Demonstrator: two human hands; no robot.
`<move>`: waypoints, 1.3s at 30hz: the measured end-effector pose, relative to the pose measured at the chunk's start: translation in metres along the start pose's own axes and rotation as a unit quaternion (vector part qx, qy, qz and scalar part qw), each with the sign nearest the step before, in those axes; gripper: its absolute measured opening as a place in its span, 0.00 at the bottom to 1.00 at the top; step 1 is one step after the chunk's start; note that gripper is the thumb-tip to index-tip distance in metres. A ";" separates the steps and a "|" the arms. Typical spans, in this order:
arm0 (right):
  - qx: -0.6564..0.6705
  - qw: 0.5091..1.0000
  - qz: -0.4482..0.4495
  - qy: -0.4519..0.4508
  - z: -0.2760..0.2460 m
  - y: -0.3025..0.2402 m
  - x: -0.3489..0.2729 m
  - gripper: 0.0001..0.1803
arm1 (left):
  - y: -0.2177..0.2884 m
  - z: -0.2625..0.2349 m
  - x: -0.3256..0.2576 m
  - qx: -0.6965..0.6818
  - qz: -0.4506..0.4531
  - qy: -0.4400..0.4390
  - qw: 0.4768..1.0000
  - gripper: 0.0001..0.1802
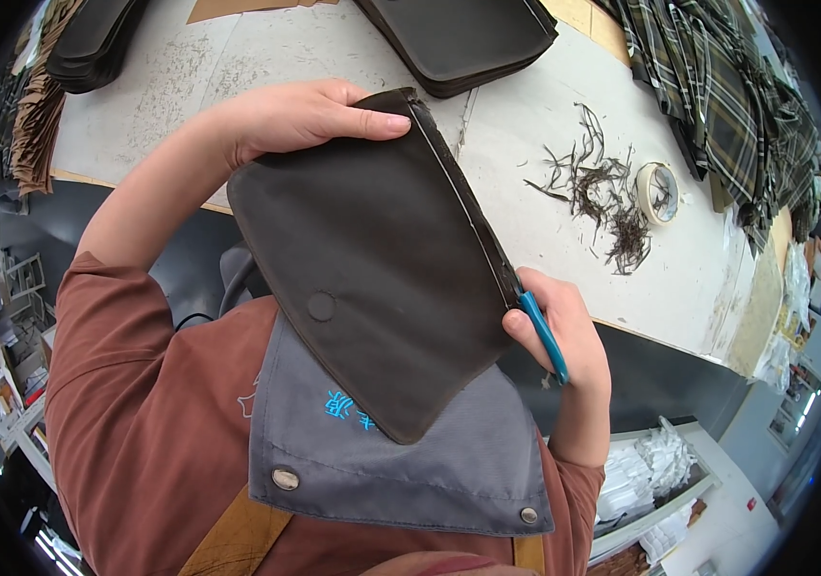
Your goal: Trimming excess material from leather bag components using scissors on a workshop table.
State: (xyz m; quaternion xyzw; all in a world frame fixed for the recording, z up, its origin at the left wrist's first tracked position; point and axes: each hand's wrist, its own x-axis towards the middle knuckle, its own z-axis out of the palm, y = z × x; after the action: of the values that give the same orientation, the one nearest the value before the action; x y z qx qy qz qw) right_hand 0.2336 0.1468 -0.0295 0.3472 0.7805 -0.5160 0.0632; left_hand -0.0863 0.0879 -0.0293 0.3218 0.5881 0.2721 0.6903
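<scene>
A dark brown leather bag flap (362, 250), with a round bump near its lower edge, hangs tilted in front of my chest over a grey apron (401, 480). My left hand (324, 120) grips its upper edge, thumb on the face and fingers behind. A pale line runs down the raw right edge (458, 187). At the lower end of that edge, my right hand (555, 326) is closed round blue-handled snips (543, 336). The snips' tips are hidden against the leather.
Dark trimmings (593, 192) lie on the white table (497, 144) beside a tape roll (659, 192). Stacked dark leather pieces (468, 43) lie at the far side, another stack (94, 43) far left. Plaid cloth (718, 106) is heaped at the right.
</scene>
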 end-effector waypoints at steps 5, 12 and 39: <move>0.015 1.000 0.006 0.013 0.001 -0.001 0.002 0.39 | -0.003 -0.002 0.002 -0.011 -0.003 0.005 1.000 0.26; 0.026 0.999 0.006 0.037 0.004 0.000 0.001 0.39 | -0.003 -0.001 0.002 -0.019 -0.006 -0.002 1.000 0.26; 0.043 0.998 -0.006 0.052 0.005 -0.003 0.002 0.37 | 0.003 0.007 0.002 -0.005 0.005 -0.003 1.000 0.26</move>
State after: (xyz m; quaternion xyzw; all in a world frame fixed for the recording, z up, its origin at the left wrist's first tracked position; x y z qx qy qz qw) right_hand 0.2289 0.1432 -0.0302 0.3718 0.7616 -0.5307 0.0042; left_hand -0.0793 0.0906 -0.0278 0.3215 0.5831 0.2776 0.6925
